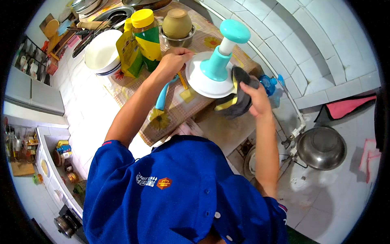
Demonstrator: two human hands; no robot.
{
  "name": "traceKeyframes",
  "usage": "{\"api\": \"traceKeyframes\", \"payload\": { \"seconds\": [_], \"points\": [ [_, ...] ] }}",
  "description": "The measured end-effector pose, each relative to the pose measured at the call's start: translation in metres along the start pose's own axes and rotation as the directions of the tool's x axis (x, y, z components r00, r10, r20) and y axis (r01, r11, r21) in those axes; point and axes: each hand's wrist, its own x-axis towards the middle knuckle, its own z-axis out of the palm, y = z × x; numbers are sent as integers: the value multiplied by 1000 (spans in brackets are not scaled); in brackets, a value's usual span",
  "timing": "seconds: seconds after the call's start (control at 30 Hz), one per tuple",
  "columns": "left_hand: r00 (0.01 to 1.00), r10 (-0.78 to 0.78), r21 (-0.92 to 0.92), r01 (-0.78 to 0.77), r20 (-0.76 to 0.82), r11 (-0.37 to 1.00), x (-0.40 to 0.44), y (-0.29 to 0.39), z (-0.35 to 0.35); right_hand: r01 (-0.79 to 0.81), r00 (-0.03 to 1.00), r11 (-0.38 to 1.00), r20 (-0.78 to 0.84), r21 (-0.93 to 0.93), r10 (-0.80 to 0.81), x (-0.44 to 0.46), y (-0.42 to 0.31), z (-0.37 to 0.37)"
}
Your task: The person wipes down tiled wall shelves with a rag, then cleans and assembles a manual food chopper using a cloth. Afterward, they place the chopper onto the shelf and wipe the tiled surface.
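Observation:
A push-down food chopper lid (199, 81), white and round with a turquoise pump handle, is at the table's edge. My left hand (175, 62) has its fingers closed at the left rim of this lid. A dark grey cloth with yellow trim (235, 106) is bunched in my right hand (256, 97), pressed against the lid's right rim. Near my left forearm lie a blue-handled tool (162, 97) and a small yellow utensil (185, 87). Whatever is under the lid is hidden.
Left of the chopper stand a yellow-capped jar (147, 38), a yellow-green packet (129, 55) and a white bowl (102, 51). Behind is a brown pot (177, 23) in a metal bowl. A metal basin (321, 147) hangs by the tiled wall at right, near pipes.

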Motion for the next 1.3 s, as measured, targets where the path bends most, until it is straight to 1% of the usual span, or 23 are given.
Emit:
{"api": "traceKeyframes", "payload": {
  "seconds": [0.13,0.2,0.3,0.37,0.4,0.5,0.53,0.57,0.6,0.63,0.67,0.7,0.73,0.77,0.83,0.9,0.97,1.0,1.07,1.13,1.2,1.27,1.3],
  "points": [
    [1000,20,-2,-20,2,1000,13,2,8,14,994,995,-108,103,-3,-31,24,20],
    [1000,32,16,-32,1,999,14,4,11,77,989,993,-134,87,-65,-44,37,29],
    [997,72,113,-68,-36,991,1,10,12,129,984,985,-141,111,-113,-56,46,39],
    [908,419,343,-386,-24,856,-18,6,13,133,988,986,-96,103,-123,-61,46,38],
    [861,508,370,-477,15,798,-24,3,10,133,988,987,-90,88,-125,-62,44,38],
    [877,481,386,-446,9,807,-65,25,27,104,992,990,-85,96,-96,-63,41,38],
    [861,507,489,-460,41,741,-69,30,32,103,992,990,-85,97,-95,-60,40,35],
    [863,504,488,-455,37,745,-73,32,39,90,994,996,-59,8,-89,-59,37,29],
    [859,508,577,-446,60,685,-75,34,45,80,996,993,-33,-83,-83,-56,33,21],
    [854,514,659,-434,82,615,-75,37,49,114,987,976,-92,-185,-133,-53,21,16],
    [864,498,700,-403,78,589,-75,40,51,182,960,963,-175,-197,-217,-51,6,16],
    [862,502,703,-401,73,588,-74,39,51,178,930,953,-273,-247,-244,-47,-12,15],
    [852,518,708,-409,72,575,-73,35,51,274,897,890,-238,-364,-373,-33,-22,7],
    [843,532,714,-420,79,560,-72,32,52,317,902,828,-123,-462,-414,-25,-36,6],
    [832,547,687,-451,93,569,-70,32,52,422,881,736,45,-529,-472,3,-35,16],
    [819,565,659,-482,103,578,-68,34,51,522,812,324,342,-789,-474,32,-19,30],
    [848,518,648,-458,113,608,-68,36,51,365,922,483,236,-796,-307,56,-9,48],
    [833,541,642,-478,114,599,-67,32,50,362,923,486,232,-795,-308,68,-8,45],
    [838,531,633,-478,121,609,-69,34,49,277,959,627,167,-728,-230,86,-6,40],
    [844,523,626,-473,120,620,-70,35,44,319,944,615,180,-721,-278,57,-5,36],
    [846,495,613,-501,198,611,-70,34,39,367,925,588,213,-721,-316,22,0,26],
    [850,497,608,-490,174,625,-70,34,40,333,929,630,128,-701,-348,-5,6,12],
    [849,498,605,-494,179,624,-69,34,41,330,931,633,128,-701,-343,-4,7,13]
  ]
}}
